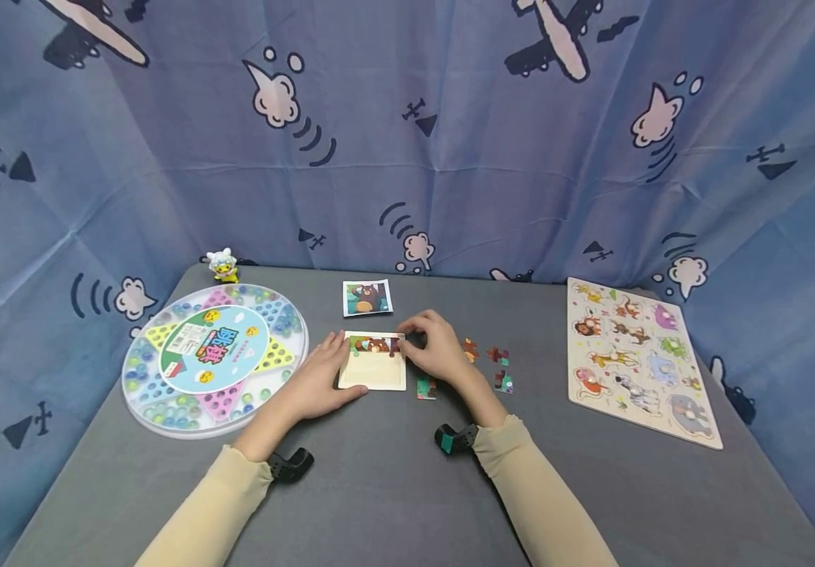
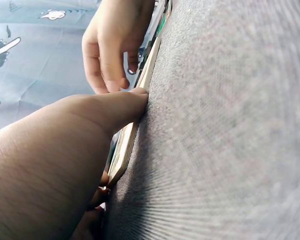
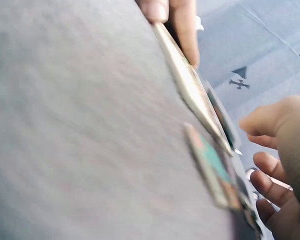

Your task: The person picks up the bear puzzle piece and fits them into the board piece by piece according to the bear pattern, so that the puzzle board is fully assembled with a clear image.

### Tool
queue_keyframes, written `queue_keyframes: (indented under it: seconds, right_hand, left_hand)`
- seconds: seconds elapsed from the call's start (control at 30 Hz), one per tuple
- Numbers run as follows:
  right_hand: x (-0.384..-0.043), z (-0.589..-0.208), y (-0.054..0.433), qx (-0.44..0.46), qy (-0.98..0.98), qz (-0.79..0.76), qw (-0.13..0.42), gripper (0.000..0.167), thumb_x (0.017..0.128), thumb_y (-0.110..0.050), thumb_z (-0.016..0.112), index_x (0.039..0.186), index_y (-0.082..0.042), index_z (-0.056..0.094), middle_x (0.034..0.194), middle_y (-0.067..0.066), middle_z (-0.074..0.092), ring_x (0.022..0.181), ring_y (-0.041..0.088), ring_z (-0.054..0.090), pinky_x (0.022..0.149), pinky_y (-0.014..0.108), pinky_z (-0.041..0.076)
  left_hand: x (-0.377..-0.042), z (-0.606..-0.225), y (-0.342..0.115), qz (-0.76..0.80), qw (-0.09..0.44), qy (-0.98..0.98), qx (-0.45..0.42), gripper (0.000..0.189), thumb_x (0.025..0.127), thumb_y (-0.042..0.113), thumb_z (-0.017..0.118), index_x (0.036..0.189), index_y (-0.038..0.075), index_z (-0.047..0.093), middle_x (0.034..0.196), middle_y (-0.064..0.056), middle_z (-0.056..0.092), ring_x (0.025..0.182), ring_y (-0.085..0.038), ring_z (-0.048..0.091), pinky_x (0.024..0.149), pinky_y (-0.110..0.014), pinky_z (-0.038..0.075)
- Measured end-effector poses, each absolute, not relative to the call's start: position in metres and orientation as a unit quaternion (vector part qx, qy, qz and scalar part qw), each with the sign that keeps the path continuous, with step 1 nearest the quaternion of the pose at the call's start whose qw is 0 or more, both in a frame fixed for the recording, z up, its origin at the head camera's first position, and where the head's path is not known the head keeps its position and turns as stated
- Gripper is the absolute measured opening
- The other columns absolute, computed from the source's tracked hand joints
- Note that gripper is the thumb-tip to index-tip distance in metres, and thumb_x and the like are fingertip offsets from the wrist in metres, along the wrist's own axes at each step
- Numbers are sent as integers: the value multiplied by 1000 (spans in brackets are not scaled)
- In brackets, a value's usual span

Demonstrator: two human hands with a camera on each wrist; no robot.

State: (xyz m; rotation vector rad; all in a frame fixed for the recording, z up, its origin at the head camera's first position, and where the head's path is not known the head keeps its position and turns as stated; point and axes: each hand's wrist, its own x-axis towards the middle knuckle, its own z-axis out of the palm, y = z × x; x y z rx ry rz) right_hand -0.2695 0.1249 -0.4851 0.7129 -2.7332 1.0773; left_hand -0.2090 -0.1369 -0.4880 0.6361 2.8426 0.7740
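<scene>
Tray [image 1: 372, 374]: flat on the counter [image 1: 379, 496], between the hands; fitted pieces [image 1: 376, 345] along its far edge.
Left hand [image 1: 316, 379]: at the tray's left side, fingers extended and touching it, thumb at its near edge.
Right hand [image 1: 438, 348]: at the tray's far right corner, fingers bent; cannot tell if they pinch a piece.
Loose pieces [image 1: 503, 381]: right of the tray.
Card [image 1: 368, 299]: beyond the tray.
Animal board [image 1: 579, 351]: well right of the tray.
</scene>
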Motion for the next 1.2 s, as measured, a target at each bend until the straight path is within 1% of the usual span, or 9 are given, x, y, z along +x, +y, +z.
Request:
queue_keyframes:
  seconds: [0.13, 0.27, 0.4, 0.57, 0.77, 0.87, 1.03, 1.1, 1.2]
  right_hand:
    - [-272, -478, 135, 215, -889, 396, 77, 23, 97, -17, 76, 117, -4, 78, 119, 15, 67, 104, 32, 64, 91, 50, 56]
    - [-276, -471, 145, 199, -882, 420, 77, 25, 99, -16, 74, 121, -3, 76, 121, 16, 67, 107, 33, 64, 91, 51, 57]
    - [-279, -466, 155, 177, -881, 433, 75, 26, 100, -17, 74, 123, -4, 76, 120, 16, 66, 108, 33, 63, 93, 51, 57]
    - [-282, -466, 173, 169, -890, 415, 83, 27, 100, -18, 75, 122, -2, 76, 118, 18, 67, 107, 34, 63, 89, 51, 57]
    - [-283, -474, 195, 187, -913, 361, 35, 30, 94, -26, 82, 117, -6, 77, 117, 13, 70, 109, 31, 63, 95, 51, 54]
    - [-283, -478, 201, 201, -917, 344, 6, 33, 89, -30, 88, 113, -10, 79, 113, 10, 71, 103, 27, 63, 93, 50, 54]
    - [-282, -483, 205, 221, -921, 322, -4, 30, 84, -34, 92, 105, -15, 80, 107, 5, 69, 95, 25, 56, 97, 57, 42]
    - [-282, -485, 206, 226, -920, 320, -1, 28, 85, -32, 91, 103, -16, 80, 109, 5, 69, 98, 26, 56, 99, 61, 37]
    - [-282, -487, 207, 234, -918, 320, 9, 25, 87, -29, 90, 105, -15, 81, 112, 8, 70, 106, 31, 57, 101, 65, 38]
  left_hand:
    - [-208, -486, -136, 257, 68, 941, 209, 97, 99, 51, 69, 162, -10, 28, 174, -26, 16, 163, -42, 11, 132, -56, 15]
    - [-207, -486, -136, 259, 66, 941, 208, 96, 100, 50, 69, 162, -10, 29, 174, -26, 17, 163, -42, 12, 133, -55, 15]
    - [-207, -486, -136, 259, 64, 941, 210, 95, 99, 50, 69, 162, -10, 30, 174, -26, 17, 163, -42, 12, 133, -55, 15]
    - [-207, -487, -136, 260, 64, 941, 209, 96, 99, 50, 69, 162, -10, 29, 174, -26, 17, 163, -42, 11, 133, -55, 15]
    - [-209, -488, -136, 256, 65, 941, 212, 96, 99, 51, 68, 162, -10, 29, 174, -26, 17, 163, -42, 12, 133, -55, 15]
    - [-210, -488, -137, 255, 64, 941, 213, 96, 99, 51, 68, 162, -10, 29, 174, -26, 17, 163, -42, 12, 133, -55, 15]
    - [-210, -488, -137, 256, 64, 941, 214, 96, 100, 51, 68, 162, -10, 28, 174, -26, 16, 163, -43, 11, 133, -55, 14]
    - [-209, -488, -136, 257, 64, 940, 215, 96, 100, 51, 68, 162, -10, 28, 174, -27, 17, 163, -43, 11, 133, -54, 14]
    - [-209, -488, -136, 257, 66, 940, 214, 96, 100, 50, 68, 162, -10, 28, 174, -26, 17, 163, -42, 12, 133, -54, 14]
